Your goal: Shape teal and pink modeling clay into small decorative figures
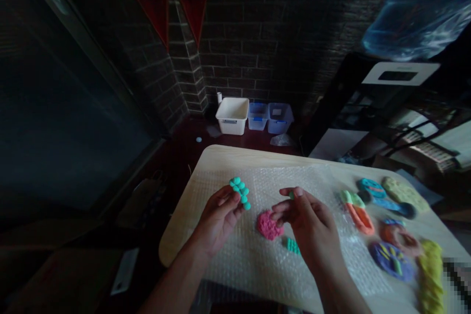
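Note:
My left hand [220, 216] pinches a teal clay piece made of several small balls [240, 191] and holds it above the bubble wrap sheet [257, 260]. My right hand [307, 221] has its fingers closed on a tiny green clay bit [291, 195] at the fingertips. A pink textured clay lump [268, 225] lies on the sheet between my hands. A small teal ridged clay piece [292, 245] lies just below my right hand.
The light wooden table [221, 157] carries several colourful clay shapes at the right: an orange and green one [356, 211], blue ones [382, 198], a purple disc [392, 260], yellow pieces [430, 270]. White and blue bins [253, 115] stand on the floor by the brick wall.

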A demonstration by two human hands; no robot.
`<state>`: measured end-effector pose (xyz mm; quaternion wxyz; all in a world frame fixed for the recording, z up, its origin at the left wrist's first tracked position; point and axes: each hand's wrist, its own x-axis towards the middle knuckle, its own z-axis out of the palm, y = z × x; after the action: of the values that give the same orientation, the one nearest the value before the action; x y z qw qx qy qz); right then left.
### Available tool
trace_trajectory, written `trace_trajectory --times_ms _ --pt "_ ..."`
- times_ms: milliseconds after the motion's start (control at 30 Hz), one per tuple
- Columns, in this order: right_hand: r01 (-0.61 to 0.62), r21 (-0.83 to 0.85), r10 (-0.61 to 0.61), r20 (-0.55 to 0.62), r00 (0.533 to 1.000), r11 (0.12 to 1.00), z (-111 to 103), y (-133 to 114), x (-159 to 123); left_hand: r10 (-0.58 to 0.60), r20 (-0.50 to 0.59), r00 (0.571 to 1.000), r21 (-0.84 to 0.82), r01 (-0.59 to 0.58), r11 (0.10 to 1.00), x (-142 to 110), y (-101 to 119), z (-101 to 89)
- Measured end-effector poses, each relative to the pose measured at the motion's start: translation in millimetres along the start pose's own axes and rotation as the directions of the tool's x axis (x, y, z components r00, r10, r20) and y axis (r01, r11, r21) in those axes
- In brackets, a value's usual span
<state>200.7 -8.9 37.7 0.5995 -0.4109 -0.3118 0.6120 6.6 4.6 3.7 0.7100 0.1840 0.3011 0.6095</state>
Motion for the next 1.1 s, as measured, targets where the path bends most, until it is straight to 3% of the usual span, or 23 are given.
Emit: trace_trajectory --times_ms 167,433,533,667,767,933,1000,1100 --pt "0.050 -0.081 -0.055 -0.064 0.996 0.995 -12 0 2 -0.050 -0.008 0.999 0.001 0.050 0.999 1 2 -2.2" --pt "0.057 0.049 -0.054 -0.051 0.997 0.997 -3 -8 6 -0.012 -0.012 1.000 0.006 0.012 1.000 -3 9 -8.2" --pt "0.073 -0.012 -0.074 -0.081 0.994 0.997 -11 -12 5 -0.002 -0.048 0.999 0.029 0.003 1.000 0 4 -5.7" --pt "0.123 -0.098 -0.134 -0.123 0.983 0.988 -25 -18 5 0.018 -0.015 1.000 0.228 -0.014 0.974 7 -8 -2.1" --pt "0.147 -0.100 -0.164 -0.186 0.969 0.984 -29 -22 7 0.027 0.110 0.994 0.554 -0.084 0.828 9 -22 -2.7" --pt "0.114 -0.056 -0.123 -0.201 0.972 0.992 -29 -19 10 -0.029 0.269 0.963 0.876 -0.232 0.423 8 -46 -1.5" --pt "0.087 -0.058 -0.096 -0.188 0.977 0.995 -29 -16 11 -0.031 0.291 0.956 0.902 -0.264 0.341 10 -52 0.6" --pt "0.051 -0.085 -0.067 -0.189 0.980 0.995 -31 -14 12 -0.024 0.267 0.963 0.921 -0.248 0.302 15 -56 2.5"
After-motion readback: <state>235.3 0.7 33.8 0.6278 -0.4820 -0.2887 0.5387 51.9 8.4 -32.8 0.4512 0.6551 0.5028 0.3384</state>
